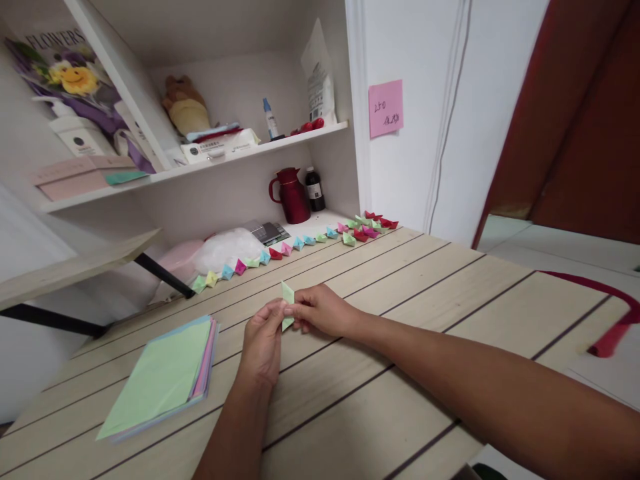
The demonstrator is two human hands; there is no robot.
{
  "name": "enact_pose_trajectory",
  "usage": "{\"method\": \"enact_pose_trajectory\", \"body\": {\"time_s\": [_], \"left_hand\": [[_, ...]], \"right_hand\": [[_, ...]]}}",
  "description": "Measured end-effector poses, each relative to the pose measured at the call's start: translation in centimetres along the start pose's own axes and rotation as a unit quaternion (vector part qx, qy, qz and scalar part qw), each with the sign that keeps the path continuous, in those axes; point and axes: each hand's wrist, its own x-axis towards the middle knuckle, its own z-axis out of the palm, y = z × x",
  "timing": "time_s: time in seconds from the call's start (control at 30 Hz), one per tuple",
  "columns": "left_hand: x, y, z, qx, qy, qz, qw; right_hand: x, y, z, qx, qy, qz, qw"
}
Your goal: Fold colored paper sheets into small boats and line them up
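Note:
A small folded piece of light green paper (287,292) is pinched between both hands above the middle of the wooden table (390,413). My left hand (263,337) grips its left side, thumb and fingers pressed together. From the right, my right hand (320,310) closes on the same paper, and its thumb meets the left fingertips. Only the upper and lower points of the paper show; the fingers hide its middle. To the left of my left hand lies a stack of coloured paper sheets (160,377), light green on top, with pink and blue edges below.
Several folded paper boats (275,254) line the table's back edge, bunched at the right end (370,230). Behind them stand a red jug (293,197) and a dark bottle (315,190). A small raised shelf (75,267) with black legs is at left. A pink note (385,108) hangs on the wall.

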Motion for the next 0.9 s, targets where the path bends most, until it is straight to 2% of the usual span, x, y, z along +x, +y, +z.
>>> {"method": "enact_pose_trajectory", "body": {"time_s": [0.13, 0.27, 0.5, 0.63, 0.9], "left_hand": [[-0.1, 0.4, -0.1, 0.000, -0.019, -0.012, 1.000], [-0.3, 0.7, 0.0, 0.001, -0.033, -0.017, 0.999], [-0.5, 0.7, 0.4, -0.026, -0.026, -0.031, 0.999], [-0.5, 0.6, 0.4, -0.027, -0.022, -0.035, 0.999], [-0.6, 0.7, 0.4, -0.009, -0.059, -0.046, 0.997]], "right_hand": [[-0.1, -0.3, -0.2, 0.073, -0.035, 0.013, 0.997], [-0.1, -0.3, -0.5, 0.090, -0.061, 0.019, 0.994], [-0.1, -0.3, 0.0, 0.009, -0.073, 0.026, 0.997], [-0.1, -0.2, 0.4, 0.023, -0.069, 0.015, 0.997], [-0.6, -0.5, 0.9, -0.008, -0.067, 0.009, 0.998]]}}
